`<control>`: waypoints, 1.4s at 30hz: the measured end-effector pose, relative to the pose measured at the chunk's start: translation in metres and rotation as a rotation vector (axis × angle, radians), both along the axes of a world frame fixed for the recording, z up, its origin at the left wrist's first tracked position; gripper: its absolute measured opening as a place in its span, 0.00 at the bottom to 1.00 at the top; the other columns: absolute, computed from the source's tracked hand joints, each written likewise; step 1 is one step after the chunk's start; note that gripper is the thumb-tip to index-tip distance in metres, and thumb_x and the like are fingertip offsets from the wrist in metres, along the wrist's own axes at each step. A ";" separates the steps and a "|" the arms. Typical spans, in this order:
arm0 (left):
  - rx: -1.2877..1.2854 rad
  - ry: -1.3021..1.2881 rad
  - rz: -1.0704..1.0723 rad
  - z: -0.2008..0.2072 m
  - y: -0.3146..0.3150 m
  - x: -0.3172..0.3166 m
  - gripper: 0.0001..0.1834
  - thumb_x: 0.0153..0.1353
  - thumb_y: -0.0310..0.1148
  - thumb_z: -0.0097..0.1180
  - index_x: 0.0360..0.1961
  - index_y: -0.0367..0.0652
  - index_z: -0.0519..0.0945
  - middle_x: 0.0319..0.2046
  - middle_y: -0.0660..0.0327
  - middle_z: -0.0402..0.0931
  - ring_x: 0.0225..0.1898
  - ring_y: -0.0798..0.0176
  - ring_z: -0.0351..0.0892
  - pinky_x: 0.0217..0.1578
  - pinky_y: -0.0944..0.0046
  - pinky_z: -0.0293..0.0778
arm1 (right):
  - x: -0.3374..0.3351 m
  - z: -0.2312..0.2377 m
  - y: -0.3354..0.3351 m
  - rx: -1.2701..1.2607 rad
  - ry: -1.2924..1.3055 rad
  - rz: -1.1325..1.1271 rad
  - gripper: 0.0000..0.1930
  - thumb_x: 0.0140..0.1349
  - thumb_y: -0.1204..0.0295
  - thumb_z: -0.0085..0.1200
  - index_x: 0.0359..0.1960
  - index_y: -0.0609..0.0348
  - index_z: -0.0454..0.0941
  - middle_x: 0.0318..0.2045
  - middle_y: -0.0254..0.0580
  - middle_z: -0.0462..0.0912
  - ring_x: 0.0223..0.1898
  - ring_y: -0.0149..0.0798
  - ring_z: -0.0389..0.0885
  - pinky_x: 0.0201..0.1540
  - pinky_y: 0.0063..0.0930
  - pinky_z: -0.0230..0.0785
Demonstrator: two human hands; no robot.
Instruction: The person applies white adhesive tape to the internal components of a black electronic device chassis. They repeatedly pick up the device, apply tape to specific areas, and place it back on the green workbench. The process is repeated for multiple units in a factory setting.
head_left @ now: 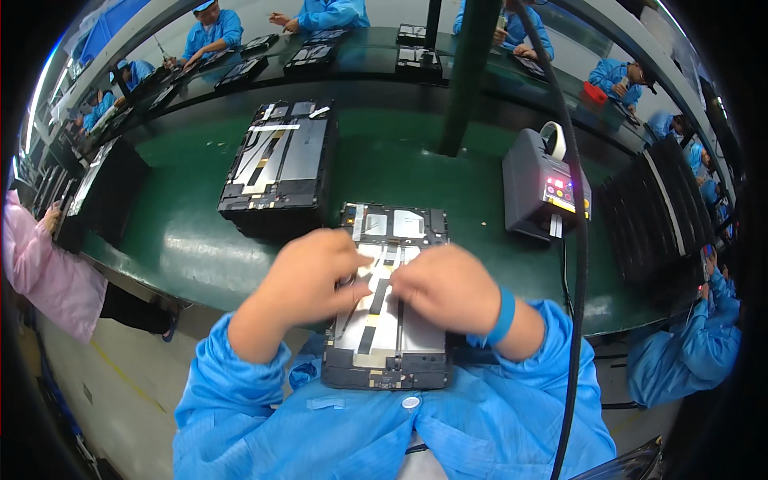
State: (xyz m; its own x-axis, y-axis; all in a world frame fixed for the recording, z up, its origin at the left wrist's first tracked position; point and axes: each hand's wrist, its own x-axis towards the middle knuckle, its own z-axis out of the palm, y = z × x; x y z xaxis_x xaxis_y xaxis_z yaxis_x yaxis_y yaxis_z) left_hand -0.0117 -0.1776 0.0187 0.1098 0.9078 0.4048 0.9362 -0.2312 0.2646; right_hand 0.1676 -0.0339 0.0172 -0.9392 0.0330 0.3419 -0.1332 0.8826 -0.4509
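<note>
An opened tablet-like device [385,362] with a black frame, silver-white inner plates and dark ribbon strips lies in front of me, its near end at my lap. My left hand [312,276] is over its left side, thumb and forefinger apart above the pale middle. From the other side my right hand [452,288], with a blue band [502,314] round the wrist, reaches to the centre; its fingers are bent together close to the dark strip. Whatever lies between those fingertips is hidden. Both hands are slightly blurred.
A stack of similar devices [276,160] stands behind to the left on the green table [384,152]. A grey tape dispenser [538,188] is at the right, beside a hanging black cable [578,240]. Dark stacked trays [660,208] are farther right. Co-workers sit around.
</note>
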 end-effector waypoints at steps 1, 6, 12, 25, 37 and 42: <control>-0.013 -0.158 -0.090 0.005 -0.003 0.013 0.14 0.46 0.38 0.65 0.33 0.43 0.82 0.23 0.60 0.74 0.28 0.54 0.76 0.29 0.57 0.72 | 0.010 0.000 -0.010 -0.024 0.018 0.015 0.07 0.56 0.67 0.52 0.26 0.55 0.77 0.20 0.44 0.78 0.27 0.51 0.77 0.30 0.45 0.68; 0.238 -0.026 -0.119 0.009 -0.006 0.056 0.09 0.42 0.35 0.67 0.23 0.47 0.79 0.17 0.66 0.70 0.20 0.61 0.72 0.20 0.60 0.67 | 0.041 0.008 -0.027 -0.299 0.035 -0.192 0.06 0.56 0.68 0.56 0.30 0.56 0.80 0.23 0.45 0.79 0.27 0.48 0.80 0.29 0.39 0.70; 0.113 -0.027 -0.130 0.020 0.024 0.065 0.09 0.46 0.36 0.64 0.29 0.45 0.82 0.20 0.63 0.73 0.22 0.59 0.75 0.22 0.58 0.68 | 0.062 -0.002 -0.006 -0.377 0.217 -0.211 0.05 0.54 0.70 0.59 0.29 0.57 0.80 0.24 0.46 0.80 0.27 0.47 0.80 0.29 0.35 0.70; -0.097 0.177 0.073 0.001 0.070 0.057 0.22 0.43 0.38 0.67 0.43 0.48 0.82 0.41 0.53 0.70 0.47 0.49 0.69 0.48 0.52 0.69 | 0.022 -0.040 0.073 -0.859 0.067 -0.465 0.21 0.60 0.75 0.54 0.53 0.60 0.62 0.48 0.42 0.72 0.29 0.25 0.75 0.32 0.20 0.70; -0.089 0.171 -0.062 -0.004 0.074 0.048 0.27 0.40 0.40 0.69 0.45 0.50 0.80 0.40 0.55 0.69 0.46 0.50 0.69 0.46 0.51 0.68 | -0.008 -0.053 0.089 -1.152 -0.086 -0.299 0.28 0.55 0.79 0.56 0.58 0.61 0.60 0.51 0.43 0.70 0.31 0.25 0.74 0.28 0.18 0.68; -0.108 0.114 0.013 -0.006 0.069 0.043 0.25 0.41 0.40 0.68 0.44 0.50 0.81 0.39 0.56 0.69 0.46 0.51 0.69 0.46 0.52 0.67 | -0.007 -0.048 0.090 -1.205 -0.090 -0.228 0.30 0.53 0.81 0.58 0.58 0.60 0.60 0.51 0.43 0.69 0.32 0.25 0.74 0.30 0.19 0.70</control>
State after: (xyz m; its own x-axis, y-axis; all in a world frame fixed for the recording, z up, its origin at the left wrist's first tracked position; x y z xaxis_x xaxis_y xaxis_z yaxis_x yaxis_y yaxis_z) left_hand 0.0313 -0.1087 0.0129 0.1371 0.9471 0.2901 0.9644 -0.1946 0.1793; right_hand 0.1604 0.0565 -0.0312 -0.8893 0.4490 -0.0865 0.0435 -0.1054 -0.9935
